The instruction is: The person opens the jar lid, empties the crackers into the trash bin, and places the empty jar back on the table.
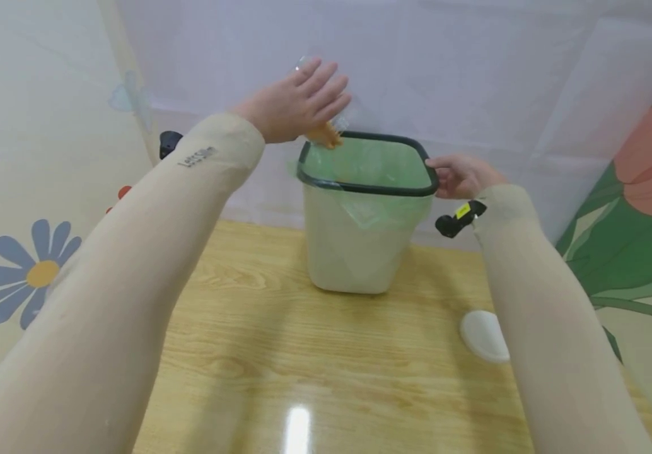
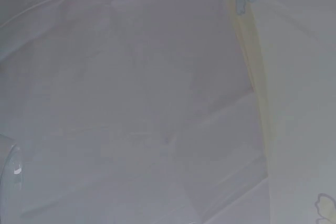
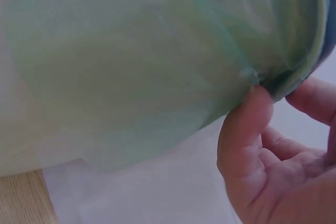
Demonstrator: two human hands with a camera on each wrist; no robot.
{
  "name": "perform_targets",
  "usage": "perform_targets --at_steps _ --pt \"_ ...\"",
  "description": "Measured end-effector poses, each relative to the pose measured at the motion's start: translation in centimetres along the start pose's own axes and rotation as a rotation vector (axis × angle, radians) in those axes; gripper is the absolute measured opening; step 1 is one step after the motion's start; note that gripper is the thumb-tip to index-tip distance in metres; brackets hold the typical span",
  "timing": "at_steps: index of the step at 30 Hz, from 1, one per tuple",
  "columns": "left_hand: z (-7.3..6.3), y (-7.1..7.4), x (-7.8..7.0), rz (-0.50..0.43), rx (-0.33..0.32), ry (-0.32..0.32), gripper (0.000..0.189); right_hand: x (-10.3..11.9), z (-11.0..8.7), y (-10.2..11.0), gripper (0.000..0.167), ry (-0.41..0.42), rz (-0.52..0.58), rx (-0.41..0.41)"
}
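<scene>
A pale trash bin (image 1: pixel 354 246) with a dark rim frame stands on the table, lined with a translucent green bag (image 1: pixel 368 208). My left hand (image 1: pixel 303 104) is above its left back corner, holding a clear plastic container (image 1: pixel 342 120) that is mostly hidden behind the fingers. Orange pieces (image 1: pixel 325 135) show at the container's low side, over the bin's rim. In the left wrist view only a clear curved edge (image 2: pixel 11 182) appears at lower left. At the bin's right side my right hand (image 1: pixel 462 176) pinches the rim and bag edge between thumb (image 3: pixel 247 129) and fingers.
A round white object (image 1: pixel 485 335) lies on the wood-grain table (image 1: pixel 235 353), partly behind the right forearm. A white cloth (image 1: pixel 507 82) hangs behind the bin. Flower-patterned walls (image 1: pixel 2 176) stand on both sides.
</scene>
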State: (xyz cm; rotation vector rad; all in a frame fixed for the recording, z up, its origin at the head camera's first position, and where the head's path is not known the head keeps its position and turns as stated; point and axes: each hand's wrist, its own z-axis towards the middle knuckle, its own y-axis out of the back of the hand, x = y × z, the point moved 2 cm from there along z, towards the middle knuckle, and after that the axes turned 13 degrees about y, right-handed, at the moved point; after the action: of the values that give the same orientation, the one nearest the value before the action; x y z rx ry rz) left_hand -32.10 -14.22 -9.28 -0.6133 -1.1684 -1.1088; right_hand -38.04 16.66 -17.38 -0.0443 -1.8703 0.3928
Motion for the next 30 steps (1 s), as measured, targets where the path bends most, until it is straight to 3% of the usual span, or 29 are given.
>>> perform_targets --at_steps 8,15,30 --pt "-0.18 0.07 0.13 -0.061 0.057 0.028 0.059 0.04 0.01 0.22 0.008 0.002 -0.025 -0.007" --pt "-0.15 -0.01 0.07 -0.072 0.019 0.029 0.058 -0.01 -0.08 0.38 0.014 0.002 -0.035 -0.031" --pt "-0.34 0.06 0.04 -0.015 0.051 0.028 0.058 0.01 -0.21 0.28 0.012 0.001 0.0 -0.044"
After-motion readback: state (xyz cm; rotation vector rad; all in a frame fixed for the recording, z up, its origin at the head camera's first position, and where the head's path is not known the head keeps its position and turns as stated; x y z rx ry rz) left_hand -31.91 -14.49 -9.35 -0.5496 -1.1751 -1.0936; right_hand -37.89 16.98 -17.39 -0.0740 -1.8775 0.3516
